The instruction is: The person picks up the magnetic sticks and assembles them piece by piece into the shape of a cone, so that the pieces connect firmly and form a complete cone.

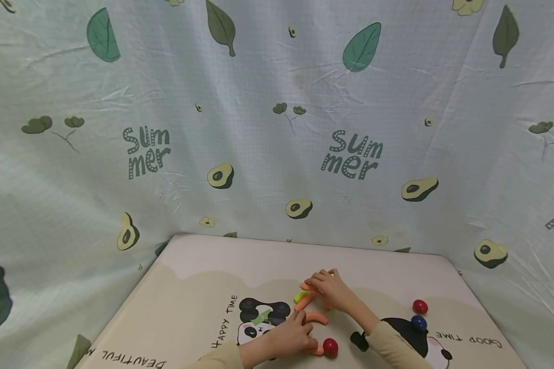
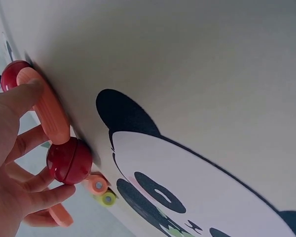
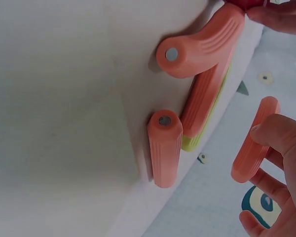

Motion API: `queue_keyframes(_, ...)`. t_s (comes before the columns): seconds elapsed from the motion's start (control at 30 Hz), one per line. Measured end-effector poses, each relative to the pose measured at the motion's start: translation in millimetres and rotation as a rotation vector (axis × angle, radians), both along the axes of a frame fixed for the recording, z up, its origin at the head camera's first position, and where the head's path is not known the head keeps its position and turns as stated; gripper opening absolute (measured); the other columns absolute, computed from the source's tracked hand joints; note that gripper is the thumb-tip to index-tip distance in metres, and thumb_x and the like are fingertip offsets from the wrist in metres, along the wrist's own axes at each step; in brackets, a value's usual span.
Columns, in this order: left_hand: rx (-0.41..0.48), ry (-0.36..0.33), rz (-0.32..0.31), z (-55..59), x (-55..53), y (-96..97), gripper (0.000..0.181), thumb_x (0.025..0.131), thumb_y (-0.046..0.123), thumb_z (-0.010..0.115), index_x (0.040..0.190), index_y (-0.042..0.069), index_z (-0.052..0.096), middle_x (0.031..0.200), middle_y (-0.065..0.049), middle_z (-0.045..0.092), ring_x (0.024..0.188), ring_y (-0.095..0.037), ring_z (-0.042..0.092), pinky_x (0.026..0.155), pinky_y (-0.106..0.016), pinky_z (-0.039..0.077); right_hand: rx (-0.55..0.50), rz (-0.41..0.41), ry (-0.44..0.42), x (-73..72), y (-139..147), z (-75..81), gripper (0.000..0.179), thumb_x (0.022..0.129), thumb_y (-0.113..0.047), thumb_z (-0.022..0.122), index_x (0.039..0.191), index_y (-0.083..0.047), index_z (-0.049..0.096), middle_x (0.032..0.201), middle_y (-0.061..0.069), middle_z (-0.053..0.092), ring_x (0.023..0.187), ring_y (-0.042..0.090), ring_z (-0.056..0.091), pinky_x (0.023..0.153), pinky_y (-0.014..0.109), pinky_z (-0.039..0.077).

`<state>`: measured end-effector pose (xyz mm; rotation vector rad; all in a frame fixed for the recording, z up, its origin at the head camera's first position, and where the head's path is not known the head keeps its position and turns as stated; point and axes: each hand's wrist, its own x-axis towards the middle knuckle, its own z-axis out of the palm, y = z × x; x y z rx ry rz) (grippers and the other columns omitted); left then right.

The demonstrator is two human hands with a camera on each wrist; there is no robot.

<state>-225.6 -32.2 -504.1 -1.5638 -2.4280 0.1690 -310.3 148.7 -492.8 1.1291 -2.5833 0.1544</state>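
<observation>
My left hand grips a ribbed orange magnetic building stick, its thumb on the stick and its fingers around a red ball at one end. At the stick's other end sits a second red ball. Between thumb and fingers, my right hand pinches a short orange stick. A curved orange stick reaches to the red ball at my left fingertips. Beside it lie a straight orange stick and a yellow-green stick. Another short orange stick lies apart, a metal disc in its end.
A red ball and a blue ball lie together on the right of the panda-printed table. Behind the table hangs a pale curtain printed with avocados and leaves.
</observation>
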Motion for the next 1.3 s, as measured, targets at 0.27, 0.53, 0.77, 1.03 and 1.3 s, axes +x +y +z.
queue_keyframes(0.27,0.015,0.005,-0.006,2.0,1.8,-0.4,0.025,0.09,0.039,0.041,0.095,0.035,0.065,0.071,0.008,0.045,0.076,-0.011,0.032,0.076,-0.027,0.036,-0.045,0.008,0.011,16.7,11.9,1.7,0.027,0.078,-0.01,0.065,0.103,-0.018,0.06,0.093,-0.006,0.061,0.09,0.014,0.053,0.08,0.045,0.036)
queue_keyframes(0.53,0.013,0.028,-0.006,1.8,2.1,-1.1,0.024,0.09,0.039,0.041,0.094,0.036,0.064,0.073,0.008,0.047,0.077,-0.012,0.033,0.076,-0.027,0.037,-0.077,0.007,0.054,23.7,21.9,-2.0,0.032,0.074,-0.011,0.069,0.103,-0.018,0.06,0.093,-0.006,0.06,0.09,0.014,0.053,0.079,0.045,0.036)
queue_keyframes(0.77,0.001,0.002,0.005,3.4,2.6,-1.3,0.021,0.09,0.036,0.043,0.096,0.036,0.063,0.076,0.009,0.05,0.079,-0.012,0.037,0.083,-0.036,0.04,-0.107,0.013,0.069,27.8,26.7,-1.0,0.033,0.072,-0.012,0.071,0.103,-0.019,0.06,0.098,-0.004,0.061,0.091,0.015,0.053,0.078,0.045,0.036)
queue_keyframes(1.03,0.001,0.045,-0.004,3.7,2.1,-0.6,0.018,0.087,0.037,0.048,0.095,0.036,0.064,0.076,0.008,0.05,0.079,-0.012,0.038,0.082,-0.036,0.042,-0.094,-0.01,-0.011,34.7,31.8,-2.0,0.031,0.074,-0.013,0.07,0.102,-0.021,0.059,0.092,-0.007,0.06,0.089,0.012,0.052,0.081,0.044,0.036)
queue_keyframes(1.3,0.017,0.073,-0.016,3.1,2.5,-1.2,0.016,0.087,0.036,0.049,0.091,0.036,0.064,0.073,0.009,0.048,0.079,-0.013,0.041,0.082,-0.035,0.042,-0.105,0.0,0.049,41.3,38.0,-5.4,0.033,0.068,-0.009,0.073,0.094,-0.022,0.058,0.087,-0.01,0.057,0.087,0.01,0.05,0.076,0.038,0.034)
